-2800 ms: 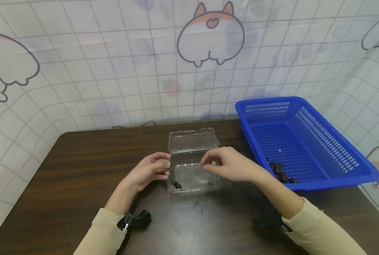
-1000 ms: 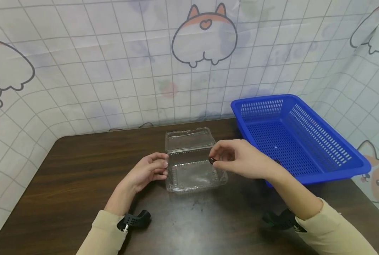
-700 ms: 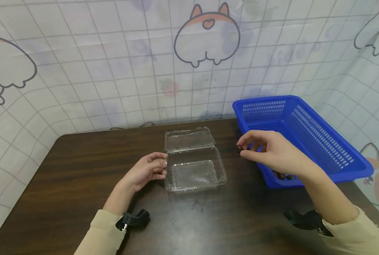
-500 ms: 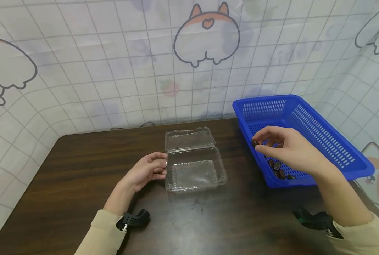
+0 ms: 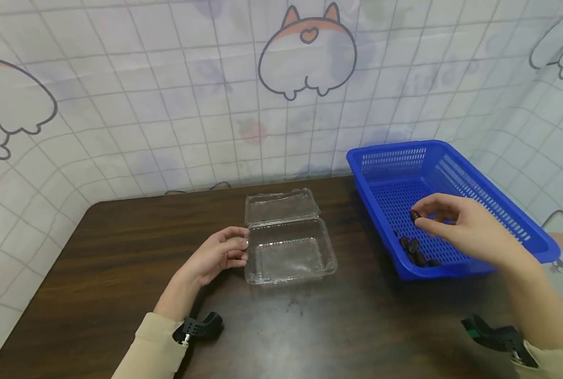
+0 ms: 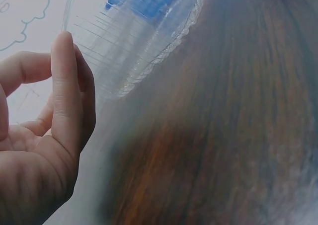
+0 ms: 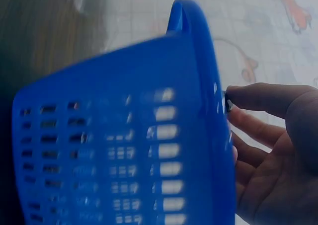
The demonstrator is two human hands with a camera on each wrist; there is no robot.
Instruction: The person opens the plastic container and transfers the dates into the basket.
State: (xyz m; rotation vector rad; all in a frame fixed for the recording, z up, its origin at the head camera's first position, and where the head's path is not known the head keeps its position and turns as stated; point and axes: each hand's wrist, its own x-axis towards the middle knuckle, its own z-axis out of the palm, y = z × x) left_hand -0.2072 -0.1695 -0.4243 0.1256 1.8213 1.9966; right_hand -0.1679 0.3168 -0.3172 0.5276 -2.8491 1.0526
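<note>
My left hand [image 5: 220, 252] pinches the left rim of a clear plastic clamshell box [image 5: 288, 258], whose lid [image 5: 283, 206] lies folded back behind it. In the left wrist view, the thumb and fingers [image 6: 64, 86] meet at the box's thin edge. Over the blue basket [image 5: 373, 221], my right hand [image 5: 466, 226] holds a dark brown, glossy oval piece like a date [image 5: 415, 215] between thumb and fingertips. Several similar dark pieces [image 5: 418, 258] lie in the basket's near left corner. The basket's wall [image 7: 139, 135] fills much of the right wrist view, with the fingers beyond its rim.
The dark wooden table [image 5: 120, 252] carries the box at its middle and the basket at its right. A tiled-pattern sheet [image 5: 191, 105] with cartoon drawings hangs behind. Black camera mounts sit on both wrists.
A dark piece seen in the box's front left corner earlier is gone from it. My right hand has carried a dark piece rightward from the box to over the basket. My left hand stays put.
</note>
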